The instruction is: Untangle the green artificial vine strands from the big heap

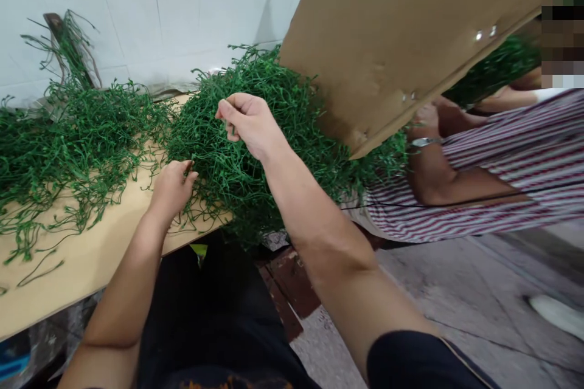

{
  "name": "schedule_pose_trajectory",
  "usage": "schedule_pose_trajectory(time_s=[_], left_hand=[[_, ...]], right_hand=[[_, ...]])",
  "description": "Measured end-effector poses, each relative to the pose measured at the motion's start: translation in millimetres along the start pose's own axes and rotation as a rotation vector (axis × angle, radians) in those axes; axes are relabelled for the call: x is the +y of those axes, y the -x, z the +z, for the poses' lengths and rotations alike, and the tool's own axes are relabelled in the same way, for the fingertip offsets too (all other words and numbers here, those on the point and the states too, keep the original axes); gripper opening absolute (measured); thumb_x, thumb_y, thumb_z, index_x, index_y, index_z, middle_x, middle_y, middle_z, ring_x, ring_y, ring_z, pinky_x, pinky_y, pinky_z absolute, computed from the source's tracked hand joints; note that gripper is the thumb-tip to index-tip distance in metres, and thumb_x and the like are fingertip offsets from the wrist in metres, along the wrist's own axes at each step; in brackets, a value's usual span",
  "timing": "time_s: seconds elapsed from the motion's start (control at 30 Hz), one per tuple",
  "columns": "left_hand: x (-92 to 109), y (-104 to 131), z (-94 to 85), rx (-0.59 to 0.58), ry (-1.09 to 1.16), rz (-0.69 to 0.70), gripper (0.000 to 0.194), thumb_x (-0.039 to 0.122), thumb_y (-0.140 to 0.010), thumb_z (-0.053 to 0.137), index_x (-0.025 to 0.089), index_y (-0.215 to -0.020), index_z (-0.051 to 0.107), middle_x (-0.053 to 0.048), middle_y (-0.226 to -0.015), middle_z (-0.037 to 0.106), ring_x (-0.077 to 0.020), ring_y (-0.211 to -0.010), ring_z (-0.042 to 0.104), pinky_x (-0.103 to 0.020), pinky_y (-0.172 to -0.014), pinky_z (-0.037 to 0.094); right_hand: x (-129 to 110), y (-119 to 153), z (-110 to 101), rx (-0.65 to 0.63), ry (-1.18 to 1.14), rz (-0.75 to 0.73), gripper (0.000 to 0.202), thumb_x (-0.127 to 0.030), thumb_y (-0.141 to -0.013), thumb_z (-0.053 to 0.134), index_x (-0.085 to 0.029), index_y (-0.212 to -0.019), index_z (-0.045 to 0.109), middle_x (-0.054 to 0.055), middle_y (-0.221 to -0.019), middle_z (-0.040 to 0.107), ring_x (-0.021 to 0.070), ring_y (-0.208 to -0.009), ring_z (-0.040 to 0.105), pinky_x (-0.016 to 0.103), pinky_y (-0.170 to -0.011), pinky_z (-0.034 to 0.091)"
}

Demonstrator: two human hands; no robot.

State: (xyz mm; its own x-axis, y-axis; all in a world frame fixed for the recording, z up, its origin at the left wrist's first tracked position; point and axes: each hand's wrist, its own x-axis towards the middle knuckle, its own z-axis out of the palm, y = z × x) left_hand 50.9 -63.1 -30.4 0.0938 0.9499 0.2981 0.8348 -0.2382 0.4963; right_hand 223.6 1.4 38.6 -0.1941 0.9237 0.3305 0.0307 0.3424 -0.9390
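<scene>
A big heap of thin, wiry green stems with small knobbed tips point(228, 164) lies at the front of the board. My right hand point(249, 124) is raised over this heap, its thumb and fingers pinched together; whatever they hold is too small to make out. At the heap's left edge, just above the board, my left hand point(173, 189) has its fingers curled, with thumb and index close together. A small dark bit shows at those fingertips, but I cannot tell what it is.
A second, looser pile of green stems point(82, 140) spreads over the wooden board point(104, 249) at left. A large cardboard sheet point(387, 36) leans over the heap's right side. Beyond it sits a co-worker in a striped garment point(502, 164). White tiled wall point(128, 6) stands behind.
</scene>
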Motion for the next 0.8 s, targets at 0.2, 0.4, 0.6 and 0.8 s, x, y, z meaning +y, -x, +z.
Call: schedule_pose_trajectory(time_s=[0.2,0.4,0.6,0.8], left_hand=[[-2.1,0.1,-3.6,0.104,0.35,-0.073,0.041,0.032,-0.084,0.047,0.011,-0.117,0.057,-0.016,-0.12,0.061,-0.0227,-0.107,0.058,-0.04,-0.097,0.043],[30.8,-13.4,1.2,0.047,0.798,0.013,0.047,0.043,-0.08,0.056,0.013,-0.116,0.054,-0.011,-0.105,0.066,-0.0181,-0.097,0.061,-0.032,-0.085,0.048],[41.3,-12.8,2.1,0.07,0.728,0.043,0.025,0.038,-0.075,0.062,0.016,-0.084,0.056,0.0,-0.073,0.054,-0.011,-0.068,0.05,-0.023,-0.062,0.042],[39.0,-4.0,-11.8,0.126,0.671,0.072,0.031,0.04,-0.082,0.051,0.018,-0.062,0.046,0.002,-0.061,0.042,-0.01,-0.059,0.039,-0.024,-0.059,0.036]], right_hand=[[-3.6,8.5,9.0,-0.043,-0.202,0.145,0.032,-0.045,-0.079,0.06,-0.017,-0.068,0.048,-0.007,-0.053,0.04,0.002,-0.044,0.036,0.015,-0.04,0.033],[-8.9,12.1,21.9,-0.091,-0.254,0.158,0.033,-0.047,-0.077,0.061,-0.018,-0.068,0.049,-0.007,-0.054,0.043,0.0017,-0.043,0.037,0.016,-0.04,0.034],[-10.3,12.0,22.4,-0.043,-0.274,0.16,0.03,-0.044,-0.081,0.058,-0.018,-0.069,0.047,-0.008,-0.055,0.042,0.0013,-0.043,0.036,0.015,-0.04,0.032],[-4.6,10.0,21.2,-0.014,-0.317,0.144,0.033,-0.047,-0.081,0.057,-0.018,-0.07,0.044,-0.008,-0.055,0.041,0.0002,-0.041,0.033,0.014,-0.038,0.027]])
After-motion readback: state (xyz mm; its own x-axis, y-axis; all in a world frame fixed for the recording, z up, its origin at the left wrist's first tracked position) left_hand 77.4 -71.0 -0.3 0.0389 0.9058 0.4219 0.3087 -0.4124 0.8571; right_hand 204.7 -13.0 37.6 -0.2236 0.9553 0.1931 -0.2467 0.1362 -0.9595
